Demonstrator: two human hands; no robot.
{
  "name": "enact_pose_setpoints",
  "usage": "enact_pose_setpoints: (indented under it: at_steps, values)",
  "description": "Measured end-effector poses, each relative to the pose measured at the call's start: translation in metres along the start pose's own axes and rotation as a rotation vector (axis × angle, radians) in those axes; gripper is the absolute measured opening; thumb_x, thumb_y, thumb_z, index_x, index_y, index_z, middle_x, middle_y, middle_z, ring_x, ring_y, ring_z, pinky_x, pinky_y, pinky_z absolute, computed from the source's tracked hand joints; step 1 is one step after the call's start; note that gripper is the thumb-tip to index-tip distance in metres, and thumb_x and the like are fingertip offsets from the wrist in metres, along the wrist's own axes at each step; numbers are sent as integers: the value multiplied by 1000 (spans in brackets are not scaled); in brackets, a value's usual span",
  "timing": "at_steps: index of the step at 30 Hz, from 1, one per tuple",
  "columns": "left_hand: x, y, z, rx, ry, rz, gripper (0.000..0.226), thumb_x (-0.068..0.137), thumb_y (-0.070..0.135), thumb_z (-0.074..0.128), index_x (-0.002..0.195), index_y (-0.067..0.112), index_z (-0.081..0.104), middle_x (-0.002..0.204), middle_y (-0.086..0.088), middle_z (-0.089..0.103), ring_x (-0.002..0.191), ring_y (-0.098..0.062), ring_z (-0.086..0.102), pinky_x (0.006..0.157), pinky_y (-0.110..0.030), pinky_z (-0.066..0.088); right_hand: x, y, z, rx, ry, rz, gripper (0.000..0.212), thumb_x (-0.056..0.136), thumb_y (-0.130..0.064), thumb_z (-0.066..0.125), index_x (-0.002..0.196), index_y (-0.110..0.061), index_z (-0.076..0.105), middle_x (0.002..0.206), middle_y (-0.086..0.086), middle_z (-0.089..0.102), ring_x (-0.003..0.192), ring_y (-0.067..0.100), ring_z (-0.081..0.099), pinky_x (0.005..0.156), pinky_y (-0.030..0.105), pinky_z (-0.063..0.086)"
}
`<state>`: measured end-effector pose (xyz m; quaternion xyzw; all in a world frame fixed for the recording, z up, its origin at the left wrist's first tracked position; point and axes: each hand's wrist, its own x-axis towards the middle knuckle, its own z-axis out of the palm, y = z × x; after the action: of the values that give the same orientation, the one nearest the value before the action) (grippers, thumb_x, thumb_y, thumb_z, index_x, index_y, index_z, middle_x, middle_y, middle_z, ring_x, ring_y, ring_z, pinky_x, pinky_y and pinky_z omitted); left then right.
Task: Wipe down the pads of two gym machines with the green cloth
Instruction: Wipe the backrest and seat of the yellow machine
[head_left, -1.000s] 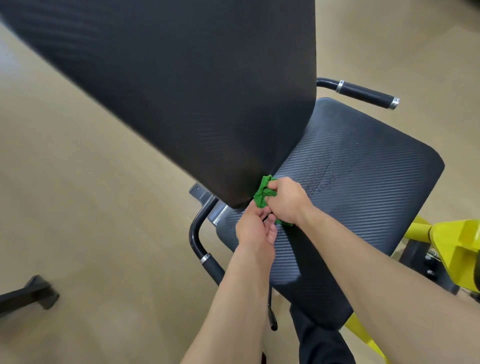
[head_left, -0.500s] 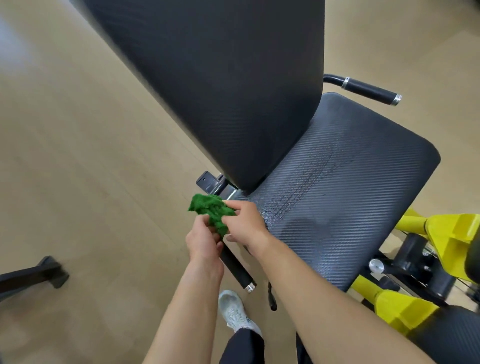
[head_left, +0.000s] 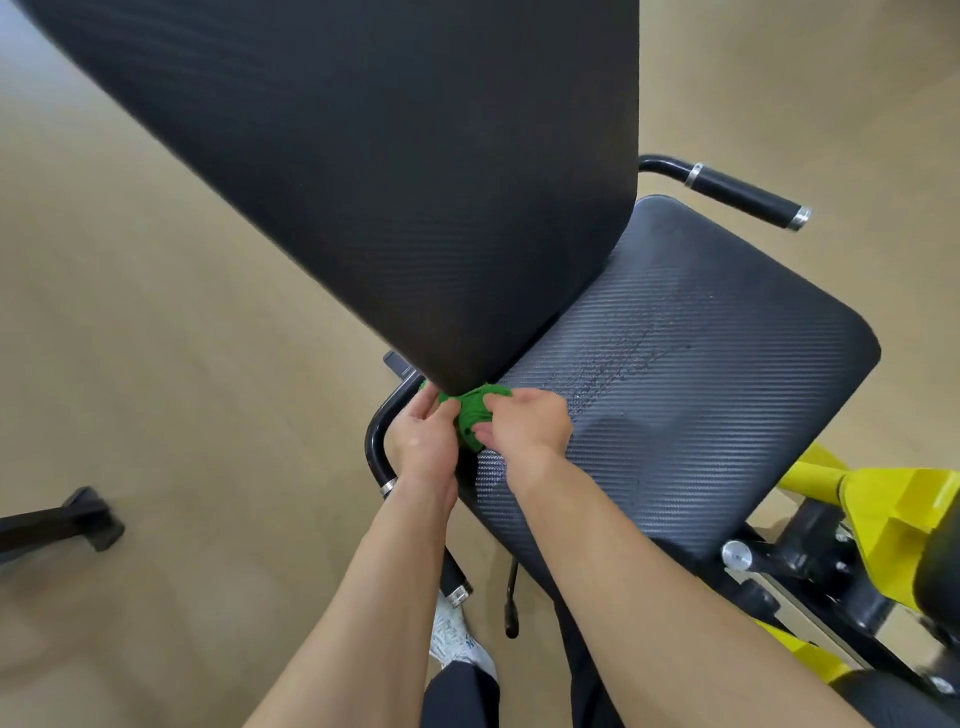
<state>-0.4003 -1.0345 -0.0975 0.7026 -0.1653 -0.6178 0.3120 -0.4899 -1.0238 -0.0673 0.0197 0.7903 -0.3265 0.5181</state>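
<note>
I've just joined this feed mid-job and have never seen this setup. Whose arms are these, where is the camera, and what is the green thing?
This picture comes from a camera worn on a person's head, looking down; there is no robot. The bare arms are that person's. The left hand and right hand both pinch a crumpled green cloth at the near corner where a gym machine's tall black textured back pad meets its black textured seat pad. The yellow metal frame is lower right.
</note>
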Motion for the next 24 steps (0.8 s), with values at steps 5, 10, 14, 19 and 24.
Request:
enact_pose_setpoints:
  at_steps: [5, 10, 14, 19, 24]
  values:
    - [-22, -9, 29, -283, 2, -151, 24, 96, -4, 50, 112, 4, 67, 108, -14, 71, 88, -21, 69, 84, -31, 56, 10, -5, -17, -29, 109, -107, 35, 83, -11, 70, 51, -24, 66, 58, 6, 73, 63, 25, 76, 74, 43, 65]
    - [-28, 8, 9, -255, 55, -172, 36, 93, -6, 50, 127, -1, 61, 99, -8, 70, 70, -12, 68, 60, -20, 55, -12, -2, -7, 80, -7, 10, 21, 95, -4, 61, 80, -12, 73, 71, 8, 70, 55, 17, 68, 60, 34, 63]
    - [-40, 46, -32, -147, 72, -17, 37, 91, -10, 51, 118, 10, 67, 107, -9, 73, 86, -19, 71, 78, -27, 58, -39, -1, 10, 146, -257, 127, 26, 102, -5, 54, 83, -21, 62, 75, 1, 66, 62, 12, 62, 57, 25, 52]
    - [-75, 95, -105, 7, 59, 73, 38, 85, -9, 49, 113, 12, 62, 104, -9, 70, 69, -14, 66, 68, -31, 54, -102, 0, 24, 55, -493, 17, 20, 97, -3, 58, 109, -18, 64, 81, 3, 62, 63, 14, 57, 57, 26, 49]
    - [-133, 138, -171, -47, -138, -103, 23, 87, 32, 64, 101, 16, 71, 94, -7, 74, 81, -21, 68, 70, -31, 53, -183, 3, 20, -182, -666, -273, 28, 89, 13, 57, 102, -12, 59, 90, 4, 67, 76, 15, 64, 65, 27, 53]
